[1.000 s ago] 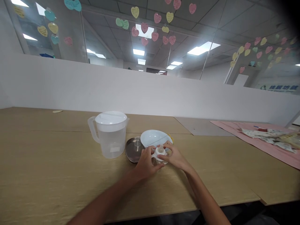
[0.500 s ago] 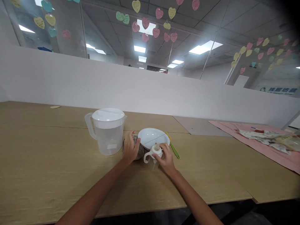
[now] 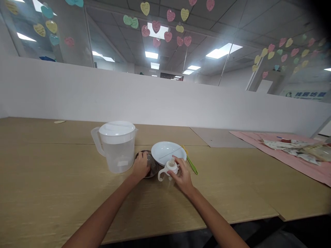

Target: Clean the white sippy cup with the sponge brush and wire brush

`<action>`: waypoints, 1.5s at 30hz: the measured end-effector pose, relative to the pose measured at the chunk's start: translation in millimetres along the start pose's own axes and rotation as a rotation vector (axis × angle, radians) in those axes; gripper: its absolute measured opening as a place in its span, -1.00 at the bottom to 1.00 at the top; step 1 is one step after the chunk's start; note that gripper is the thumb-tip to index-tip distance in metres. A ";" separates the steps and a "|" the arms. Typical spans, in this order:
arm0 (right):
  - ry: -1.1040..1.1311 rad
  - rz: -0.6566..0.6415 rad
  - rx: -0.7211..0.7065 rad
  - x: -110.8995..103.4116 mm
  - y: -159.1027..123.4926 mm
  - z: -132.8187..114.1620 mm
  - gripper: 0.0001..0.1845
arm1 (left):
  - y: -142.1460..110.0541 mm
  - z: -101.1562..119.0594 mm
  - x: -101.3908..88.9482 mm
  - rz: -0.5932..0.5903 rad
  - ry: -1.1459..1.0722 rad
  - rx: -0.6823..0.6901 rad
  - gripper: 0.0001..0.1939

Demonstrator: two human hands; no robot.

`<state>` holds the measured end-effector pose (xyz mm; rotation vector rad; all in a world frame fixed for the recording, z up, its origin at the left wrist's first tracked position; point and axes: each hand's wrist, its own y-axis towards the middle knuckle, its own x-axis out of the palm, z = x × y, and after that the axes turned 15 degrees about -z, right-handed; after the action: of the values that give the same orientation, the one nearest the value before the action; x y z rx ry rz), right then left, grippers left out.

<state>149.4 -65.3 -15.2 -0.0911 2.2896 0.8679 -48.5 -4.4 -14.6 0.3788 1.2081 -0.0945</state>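
My right hand grips a baby bottle by its white collar, from the right. The bottle is upright, with a pale teat on top and a curved white handle to the left; its clear body below is faint. My left hand reaches over a dark see-through bowl, its fingers curled down inside; their tips and whatever they hold are hidden. Behind the bottle lies a white oval dish with a thin line across it. A green brush-like tool with a yellow end rests just right of the dish.
A lidded clear plastic pitcher stands left of the bowl, its handle to the left. At far right a pink cloth carries several packets. A white wall rises behind the wooden table.
My left hand has moved down and slightly left, its fingers curling into the dark bowl. My right hand stays on the baby bottle. The camera view has shifted a little.
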 end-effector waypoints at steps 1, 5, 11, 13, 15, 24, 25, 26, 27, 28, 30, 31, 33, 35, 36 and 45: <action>-0.007 -0.005 -0.013 -0.2 -0.5 -0.9 -0.44 | 0.1 1.1 -2.4 0.014 0.006 -0.024 -0.65; -0.019 0.005 -0.054 2.1 -3.4 -1.9 -0.35 | -5.9 20.4 -23.2 0.270 0.012 -0.045 -0.74; 0.036 0.020 -0.017 11.3 -6.2 4.5 -0.18 | -31.3 64.7 -27.1 0.606 -0.447 0.376 -0.60; 0.050 0.017 -0.017 12.4 -6.4 5.7 -0.14 | -38.3 73.0 -17.2 0.454 -0.469 0.490 -0.60; 0.041 0.027 -0.016 11.9 -6.3 5.3 -0.13 | -42.8 76.9 -9.0 0.296 -0.488 0.511 -0.60; -0.105 0.060 -0.100 9.6 -4.0 3.7 -0.34 | -46.2 76.4 -3.6 0.115 -0.715 0.371 -0.58; -0.109 0.065 -0.093 9.9 -4.1 4.8 -0.33 | -45.8 75.7 -3.2 0.103 -0.740 0.360 -0.58; -0.117 0.067 -0.086 10.0 -4.2 5.9 -0.33 | -45.2 74.9 -3.0 0.087 -0.760 0.355 -0.58; -0.127 0.065 -0.080 10.0 -4.3 6.8 -0.33 | -44.6 74.0 -2.8 0.073 -0.775 0.357 -0.58; -0.138 0.059 -0.076 9.8 -4.3 7.4 -0.34 | -44.0 73.1 -2.8 0.062 -0.785 0.364 -0.57; -0.153 0.051 -0.075 9.0 -4.1 7.7 -0.34 | -43.0 71.8 -2.8 0.054 -0.793 0.376 -0.56; -0.156 0.049 -0.075 8.7 -3.9 7.5 -0.34 | -42.5 71.4 -2.7 0.058 -0.793 0.380 -0.56; -0.160 0.048 -0.083 8.7 -3.6 7.4 -0.33 | -41.9 71.0 -2.2 0.069 -0.788 0.381 -0.55; -0.161 0.054 -0.095 9.5 -3.8 8.0 -0.32 | -41.9 70.4 -1.0 0.068 -0.777 0.379 -0.54; -0.161 0.057 -0.103 10.1 -4.2 8.5 -0.32 | -42.1 69.6 -0.2 0.060 -0.771 0.378 -0.54; 0.131 0.184 -0.024 6.7 -4.4 2.8 -0.30 | -39.4 52.6 0.5 0.130 -0.779 0.537 -0.19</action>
<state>147.2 -65.9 -23.4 0.0553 2.4394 1.0095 -12.0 -58.7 -8.5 0.7991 0.3683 -0.4185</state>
